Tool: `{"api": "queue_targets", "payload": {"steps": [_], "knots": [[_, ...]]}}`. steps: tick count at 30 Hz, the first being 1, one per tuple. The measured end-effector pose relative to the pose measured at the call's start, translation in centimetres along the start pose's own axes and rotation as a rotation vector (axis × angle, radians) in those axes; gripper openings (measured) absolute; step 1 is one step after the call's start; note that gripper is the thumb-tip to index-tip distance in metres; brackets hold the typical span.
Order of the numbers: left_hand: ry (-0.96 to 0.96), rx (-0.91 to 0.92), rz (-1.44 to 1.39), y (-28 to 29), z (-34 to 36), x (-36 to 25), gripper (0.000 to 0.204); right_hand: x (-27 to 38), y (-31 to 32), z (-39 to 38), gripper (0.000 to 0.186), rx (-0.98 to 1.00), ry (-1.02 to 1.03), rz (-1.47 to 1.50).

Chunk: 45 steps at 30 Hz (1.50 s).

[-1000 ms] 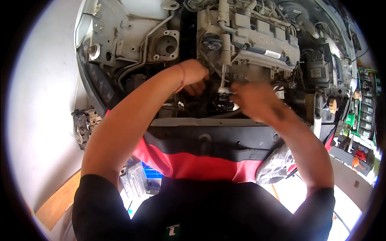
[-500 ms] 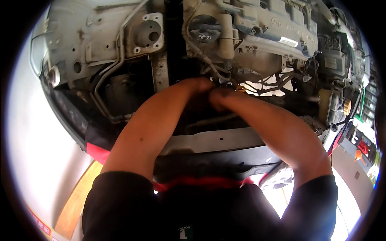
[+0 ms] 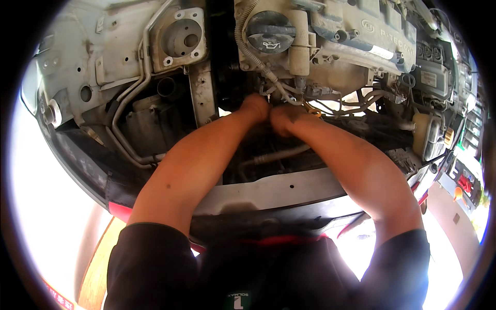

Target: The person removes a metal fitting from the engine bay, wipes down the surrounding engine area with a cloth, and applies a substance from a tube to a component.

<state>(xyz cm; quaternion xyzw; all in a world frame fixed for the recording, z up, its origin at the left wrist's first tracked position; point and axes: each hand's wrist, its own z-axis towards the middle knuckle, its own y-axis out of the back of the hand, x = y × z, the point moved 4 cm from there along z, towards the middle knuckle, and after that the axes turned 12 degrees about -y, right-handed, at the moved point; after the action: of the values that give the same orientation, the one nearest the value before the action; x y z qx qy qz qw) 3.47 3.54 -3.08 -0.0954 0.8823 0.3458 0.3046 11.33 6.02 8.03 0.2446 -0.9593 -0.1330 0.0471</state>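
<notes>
Left hand (image 3: 257,107) sat low; harness (image 3: 272,76) ran just beyond, at near left corner of engine (image 3: 341,21); right hand (image 3: 282,120) just beside left. Fingers hidden, couldn't tell grip. Harness probably light, bendy, maybe brittle; corrugated sleeve (image 3: 242,36) looked best hold.

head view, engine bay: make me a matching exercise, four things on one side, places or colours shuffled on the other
Things
1. round cap
2. left hand
3. tank
4. metal mount with a round opening

Places or colours
A. yellowish, toward the picture's right side
B. upper left of the picture, grey
C. close beside the right hand
D. black, on the engine

Pairs: 1-D, 2-C, 3-A, 4-B
</notes>
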Motion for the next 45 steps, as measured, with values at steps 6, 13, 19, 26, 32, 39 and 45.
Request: {"api": "queue_targets", "payload": {"steps": [6, 13, 19, 26, 32, 39, 45], "knots": [[0.15, -0.121, -0.065, -0.3, -0.2, 0.8, 0.036, 1.2, -0.5, -0.2, 0.016, -0.013, 0.102, 0.022], [0.185, -0.203, -0.111, 1.8, -1.3, -1.1, 0.037, 1.0, 0.5, -4.4, 0.026, 0.253, -0.171, 0.478], [0.186, -0.422, -0.22, 2.3, -1.9, -0.9, 0.036, -2.1, -1.5, -2.5, 0.027, -0.009, -0.136, -0.086], [0.314, -0.298, -0.502, 3.2, -2.5, -1.0, 0.029, 2.6, 1.0, -3.2, 0.022, 0.021, -0.132, -0.026], [0.343, -0.34, -0.472, 4.4, -3.6, -1.9, 0.03, -0.1, -0.6, -2.8, 0.026, -0.155, -0.227, 0.046], [0.355, -0.304, -0.491, 3.4, -3.0, -1.2, 0.033, 0.0, -0.1, -3.4, 0.03, -0.187, -0.25, 0.044], [0.355, -0.34, -0.512, 4.2, -3.6, -1.7, 0.035, -0.1, 0.3, -3.7, 0.031, -0.205, -0.212, 0.002]]}}
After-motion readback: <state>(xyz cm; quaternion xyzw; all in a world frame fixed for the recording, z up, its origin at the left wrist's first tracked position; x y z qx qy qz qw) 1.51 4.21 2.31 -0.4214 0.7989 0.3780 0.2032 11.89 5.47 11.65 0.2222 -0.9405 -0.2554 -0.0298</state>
